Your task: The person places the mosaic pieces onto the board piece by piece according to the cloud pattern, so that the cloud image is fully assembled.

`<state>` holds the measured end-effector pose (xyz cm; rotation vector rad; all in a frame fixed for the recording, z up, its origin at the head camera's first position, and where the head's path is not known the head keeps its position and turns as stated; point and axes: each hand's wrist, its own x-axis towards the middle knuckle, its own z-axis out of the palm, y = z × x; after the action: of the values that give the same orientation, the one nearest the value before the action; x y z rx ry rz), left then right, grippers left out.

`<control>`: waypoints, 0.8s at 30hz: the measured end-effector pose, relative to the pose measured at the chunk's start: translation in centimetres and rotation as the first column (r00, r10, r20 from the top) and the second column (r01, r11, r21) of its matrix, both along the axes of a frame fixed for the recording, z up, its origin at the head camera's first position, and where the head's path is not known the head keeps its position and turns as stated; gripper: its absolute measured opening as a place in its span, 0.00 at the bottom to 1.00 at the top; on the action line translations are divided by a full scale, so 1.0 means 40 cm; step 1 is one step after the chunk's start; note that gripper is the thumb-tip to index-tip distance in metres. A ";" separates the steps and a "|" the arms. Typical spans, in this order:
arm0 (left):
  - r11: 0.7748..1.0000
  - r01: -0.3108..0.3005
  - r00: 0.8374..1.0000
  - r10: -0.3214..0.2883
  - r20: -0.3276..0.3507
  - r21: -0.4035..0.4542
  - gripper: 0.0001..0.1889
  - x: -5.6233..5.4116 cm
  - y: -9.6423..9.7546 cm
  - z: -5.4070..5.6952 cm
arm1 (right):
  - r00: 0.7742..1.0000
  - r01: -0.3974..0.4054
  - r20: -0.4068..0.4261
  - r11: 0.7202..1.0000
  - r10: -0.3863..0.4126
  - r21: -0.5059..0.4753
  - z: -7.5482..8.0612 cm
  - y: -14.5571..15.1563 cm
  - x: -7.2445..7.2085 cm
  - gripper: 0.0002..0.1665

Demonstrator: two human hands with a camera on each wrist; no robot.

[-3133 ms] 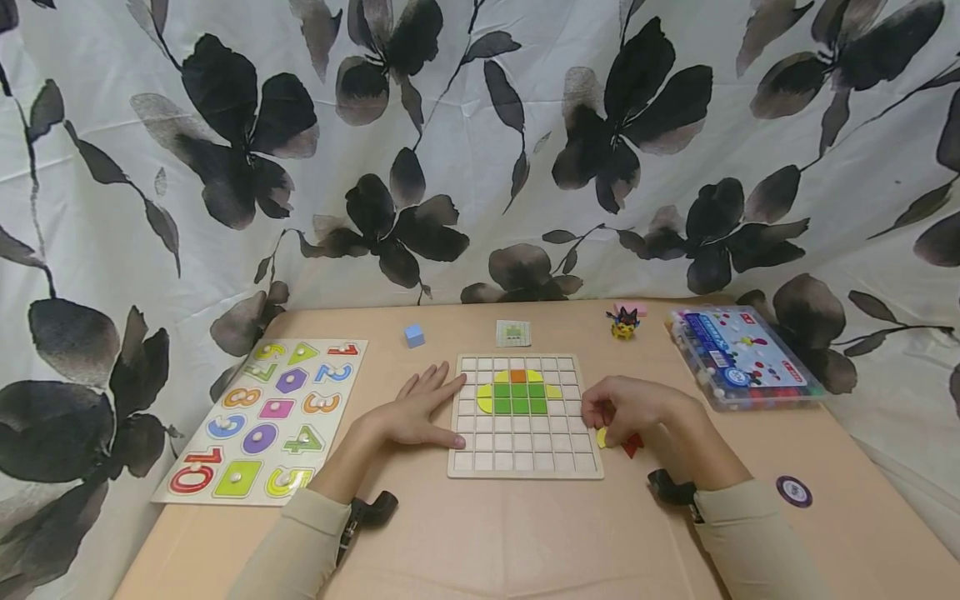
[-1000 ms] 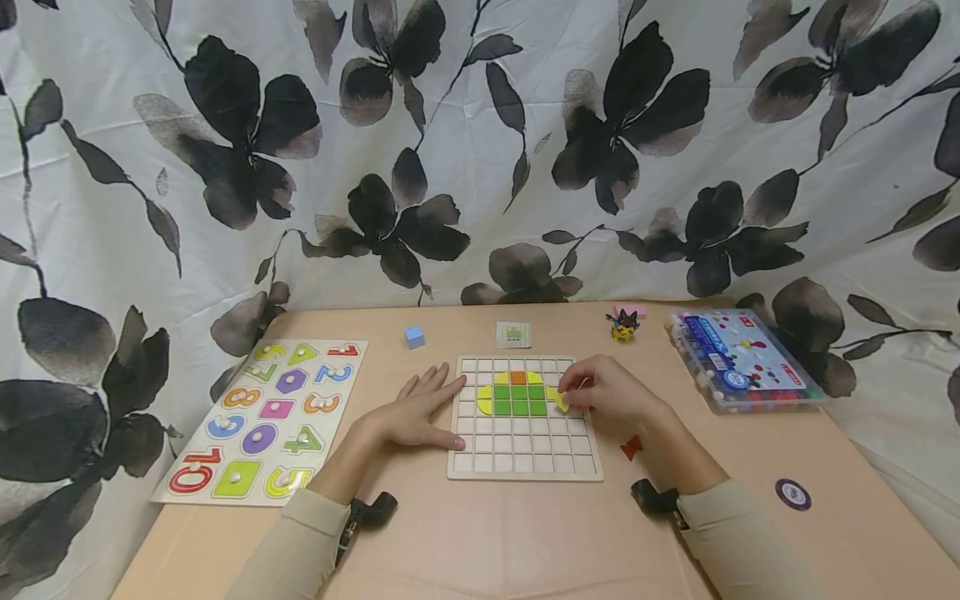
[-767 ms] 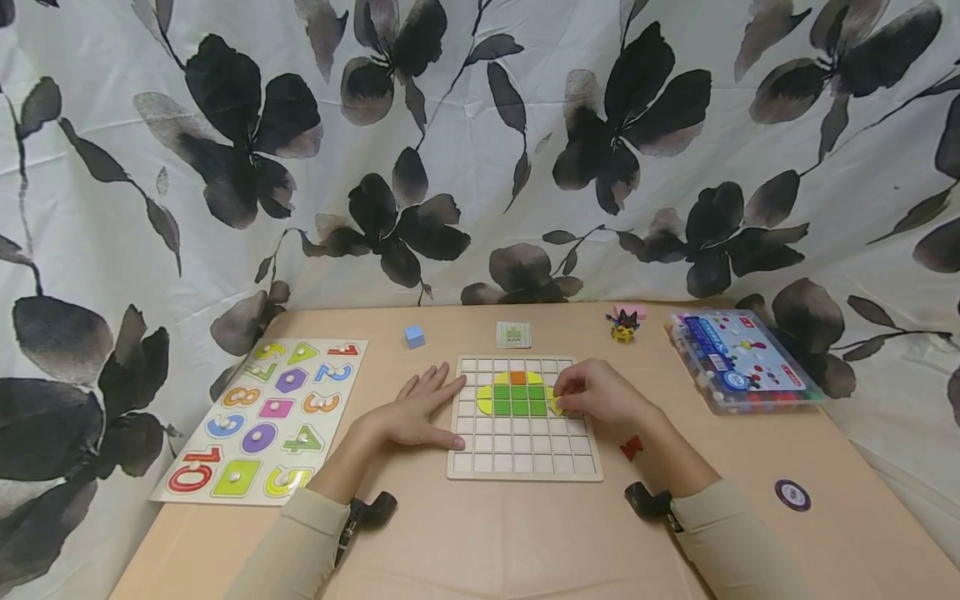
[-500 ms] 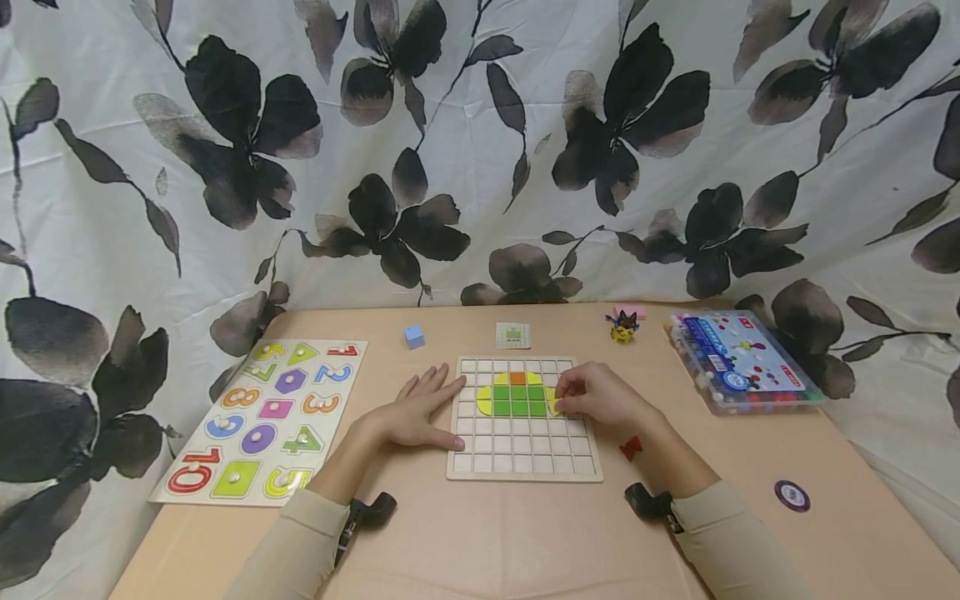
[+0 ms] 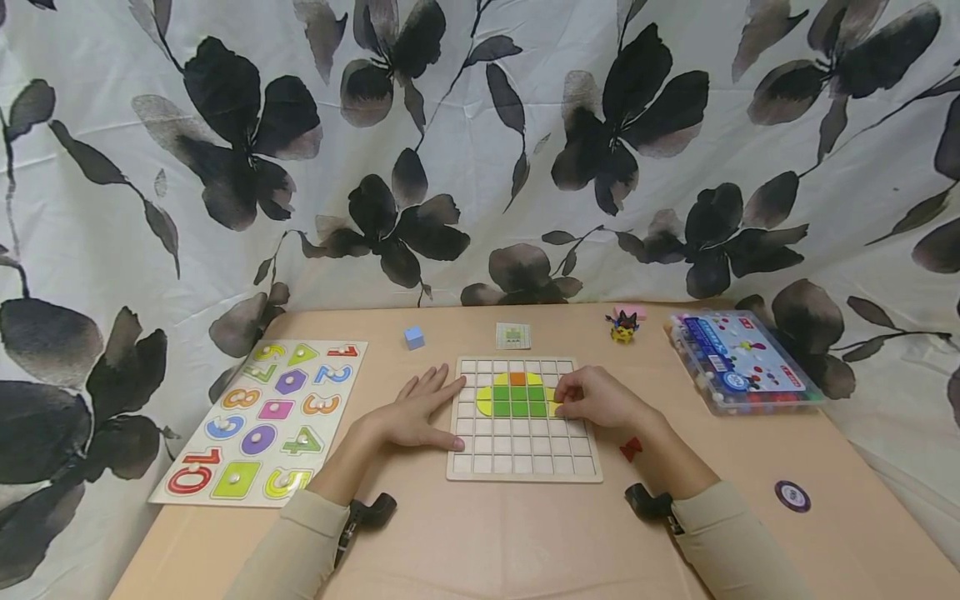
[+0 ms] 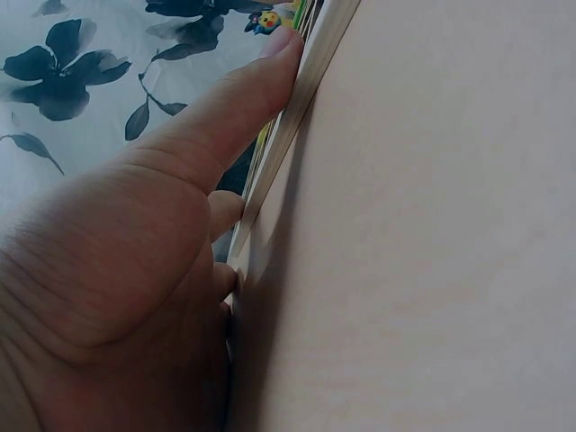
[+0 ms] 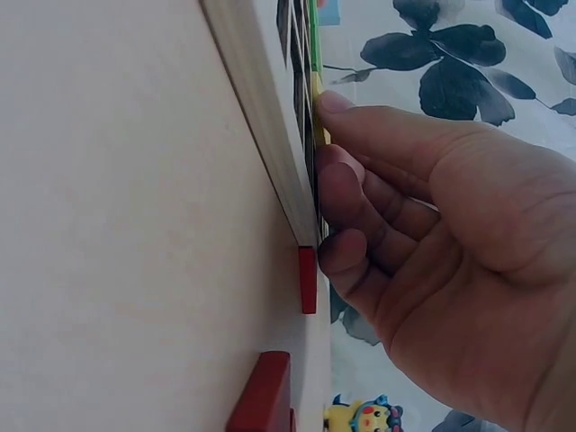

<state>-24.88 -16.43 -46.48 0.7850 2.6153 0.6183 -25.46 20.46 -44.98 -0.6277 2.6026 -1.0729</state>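
Note:
A white grid board (image 5: 525,458) lies in the middle of the table. Green square tiles (image 5: 519,401), an orange one (image 5: 517,378) and yellow rounded ones (image 5: 485,407) fill some of its upper cells. My left hand (image 5: 416,412) rests at the board's left edge with fingers spread straight, thumb against the side in the left wrist view. Over the right part of the board, my right hand (image 5: 600,396) pinches a small yellow rounded tile (image 5: 553,410) right beside the green ones, its body mostly hidden by the fingers. In the right wrist view the thumb meets this yellow tile (image 7: 319,108).
Red pieces (image 5: 631,448) lie right of the board, near my right wrist. A number puzzle board (image 5: 258,408) is at left. Behind stand a blue cube (image 5: 414,337), a pattern card (image 5: 513,335), a yellow figurine (image 5: 622,325) and a plastic box (image 5: 742,358). A round disc (image 5: 792,496) lies at right.
My right hand has brought the yellow tile from beside the red pieces leftward onto the board, then lowered it next to the green tiles. The left hand has stayed in place.

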 end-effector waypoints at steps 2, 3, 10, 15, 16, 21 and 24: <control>1.000 0.001 1.000 -0.001 0.003 -0.001 0.60 0.000 0.000 0.000 | 1.000 -0.006 -0.003 1.000 0.006 0.007 -0.001 0.000 0.000 0.05; 1.000 0.002 1.000 -0.002 0.004 -0.004 0.60 -0.001 0.000 0.000 | 1.000 -0.010 -0.005 1.000 0.010 0.011 -0.001 0.000 0.000 0.05; 1.000 0.002 1.000 -0.002 0.005 -0.004 0.60 -0.001 0.000 -0.002 | 0.999 -0.014 -0.040 1.000 0.015 0.019 -0.003 0.001 0.003 0.05; 1.000 -0.002 1.000 0.002 -0.001 0.006 0.59 0.002 0.001 0.000 | 0.999 0.029 -0.039 1.000 -0.030 -0.010 0.009 0.008 0.006 0.07; 1.000 -0.002 1.000 0.002 -0.001 0.006 0.59 0.003 0.001 0.001 | 0.998 0.044 -0.036 0.999 -0.044 -0.017 0.013 0.011 0.007 0.07; 1.000 -0.001 1.000 0.001 0.001 0.002 0.59 0.003 0.000 0.002 | 0.993 0.099 -0.059 0.995 -0.100 -0.017 0.039 0.042 0.007 0.12; 1.000 -0.003 1.000 0.003 0.004 -0.002 0.59 0.003 0.000 0.001 | 0.987 0.119 -0.107 0.993 -0.119 -0.006 0.055 0.065 0.007 0.14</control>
<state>-24.74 -16.42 -46.44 0.7785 2.6135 0.6172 -25.16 23.07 -42.76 -0.5502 2.7638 -1.1023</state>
